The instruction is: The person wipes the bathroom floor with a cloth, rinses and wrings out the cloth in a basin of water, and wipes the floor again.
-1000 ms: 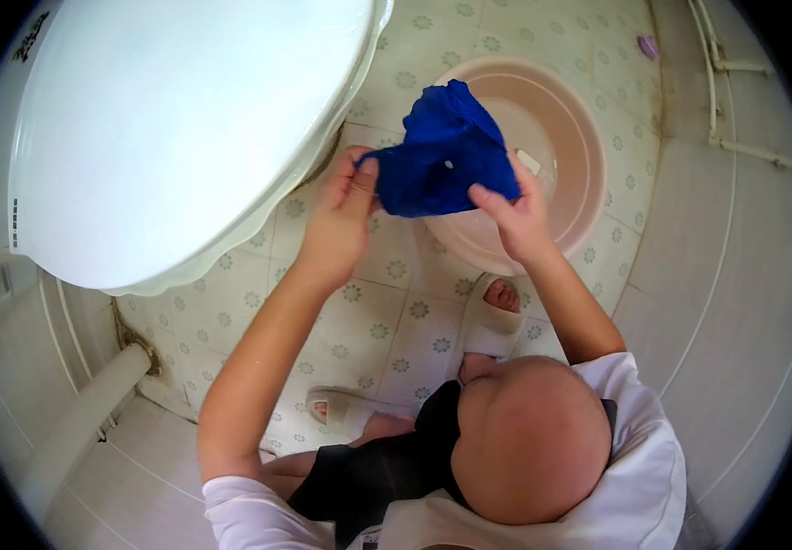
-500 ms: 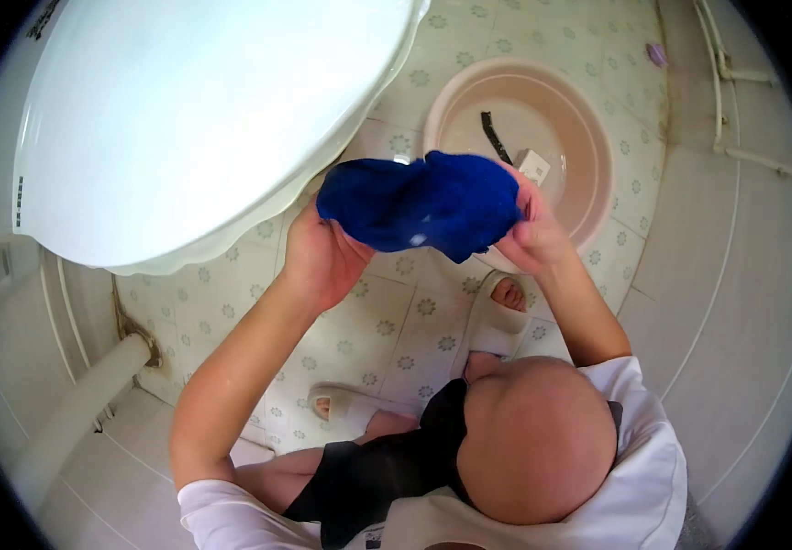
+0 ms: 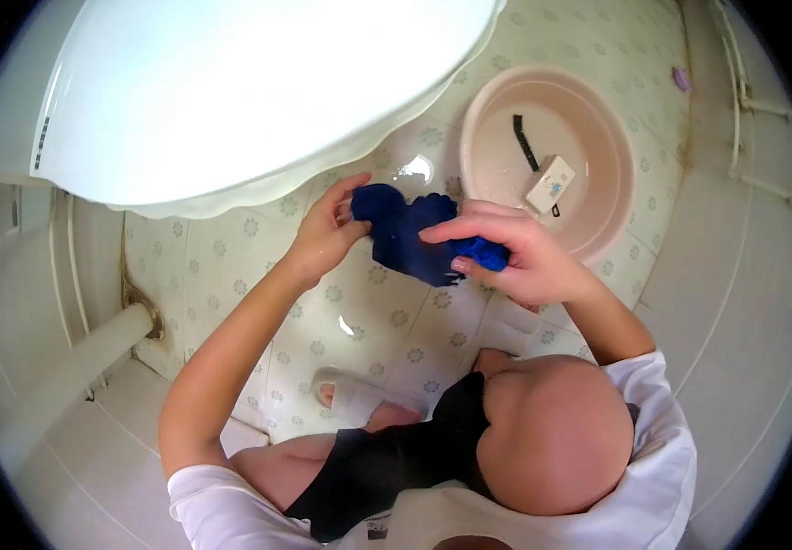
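Above the patterned tile floor (image 3: 258, 275), in front of the person's knees, one blue cloth (image 3: 400, 234) is held up between two hands. The left hand (image 3: 322, 238) grasps one end of it, fingers behind and thumb toward the near side. The right hand (image 3: 529, 252) grips the other end, with a bunched, brighter blue part between its thumb and fingers and the index finger lying across the cloth. Just beyond the right hand stands one pink basin (image 3: 618, 137) on the floor. Inside it lie two things: one white block (image 3: 551, 184) with a small coloured print, and one black strip (image 3: 524, 142) whose lower end reaches the block. One small dark loop shows at the block's near edge; whether it belongs to the strip, I cannot tell. Two pale slippers are on the person's feet, one (image 3: 352, 399) near the left knee, the other (image 3: 508, 323) below the right hand. One white washbasin (image 3: 258, 92) fills the upper left, and one purple object (image 3: 681, 79) sits by the right wall.
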A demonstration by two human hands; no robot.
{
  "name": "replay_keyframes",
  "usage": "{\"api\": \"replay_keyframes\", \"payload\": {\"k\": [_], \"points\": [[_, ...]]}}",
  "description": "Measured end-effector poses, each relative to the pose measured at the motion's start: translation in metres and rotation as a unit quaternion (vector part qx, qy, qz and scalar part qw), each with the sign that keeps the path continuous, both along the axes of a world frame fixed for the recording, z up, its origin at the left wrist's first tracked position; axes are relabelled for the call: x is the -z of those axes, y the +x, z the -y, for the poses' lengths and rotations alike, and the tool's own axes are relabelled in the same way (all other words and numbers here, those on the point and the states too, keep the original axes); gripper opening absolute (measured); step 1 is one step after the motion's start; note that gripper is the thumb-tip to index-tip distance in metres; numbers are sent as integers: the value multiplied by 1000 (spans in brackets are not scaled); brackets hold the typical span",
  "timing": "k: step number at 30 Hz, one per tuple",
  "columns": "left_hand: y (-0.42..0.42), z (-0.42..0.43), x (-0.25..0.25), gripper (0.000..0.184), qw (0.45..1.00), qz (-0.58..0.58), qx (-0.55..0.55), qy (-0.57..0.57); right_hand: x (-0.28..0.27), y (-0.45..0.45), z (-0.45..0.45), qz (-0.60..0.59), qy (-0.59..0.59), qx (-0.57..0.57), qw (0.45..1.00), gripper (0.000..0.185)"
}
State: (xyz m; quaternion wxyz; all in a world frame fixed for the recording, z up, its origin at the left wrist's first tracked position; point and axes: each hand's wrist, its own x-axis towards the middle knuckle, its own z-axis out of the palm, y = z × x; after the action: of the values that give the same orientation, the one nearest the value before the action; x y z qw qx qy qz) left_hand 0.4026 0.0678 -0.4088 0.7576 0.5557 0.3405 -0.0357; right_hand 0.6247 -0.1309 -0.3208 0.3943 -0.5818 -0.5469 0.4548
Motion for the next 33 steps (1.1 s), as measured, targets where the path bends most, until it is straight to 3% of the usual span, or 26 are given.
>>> {"api": "replay_keyframes", "payload": {"k": [1, 3, 6, 9, 10, 13, 14, 17, 18, 21, 22, 25, 26, 29, 33], "points": [[-2, -1, -3, 75, 989, 49, 65, 127, 1, -8, -6, -36, 11, 2, 999, 40], [-2, -3, -16, 89, 897, 141, 192, 371, 1, -17, -16, -77, 11, -14, 997, 41], [14, 16, -56, 112, 961, 182, 181, 107, -1, -22, -25, -98, -7, -39, 994, 39], [23, 28, -38, 123, 941, 222, 203, 154, -2, -16, -31, -120, -3, 5, 993, 34], [21, 31, -35, 120, 955, 122, 241, 122, -5, -14, -34, -164, -29, 28, 986, 33], [30, 39, -28, 107, 949, 64, 286, 113, 6, -9, -29, -209, -42, 89, 973, 38], [29, 40, -24, 84, 940, 120, 267, 175, 5, -6, -25, -249, -72, 115, 959, 36], [28, 44, 3, 61, 963, 31, 236, 124, 17, 7, -15, -309, -59, 207, 927, 36], [27, 41, -1, 42, 962, 15, 225, 155, 25, 16, -11, -248, -63, 199, 946, 37], [35, 30, -29, 36, 953, -95, 246, 153, 37, 17, -1, -63, -76, 217, 971, 42], [35, 28, -34, 34, 953, -103, 247, 142, 42, 14, 2, 65, -23, 199, 978, 57], [32, 21, -44, 31, 954, -139, 251, 84, 42, -5, 5, 236, 128, 136, 954, 77], [31, 19, -46, 31, 954, -155, 251, 48, 45, -8, 5, 268, 119, 69, 954, 89], [32, 17, -45, 32, 939, -176, 294, 17, 59, -35, -5, 262, 118, 21, 958, 93], [34, 14, -64, 35, 922, -170, 345, 48, 71, -32, -8, 157, 27, 19, 987, 60]]}}
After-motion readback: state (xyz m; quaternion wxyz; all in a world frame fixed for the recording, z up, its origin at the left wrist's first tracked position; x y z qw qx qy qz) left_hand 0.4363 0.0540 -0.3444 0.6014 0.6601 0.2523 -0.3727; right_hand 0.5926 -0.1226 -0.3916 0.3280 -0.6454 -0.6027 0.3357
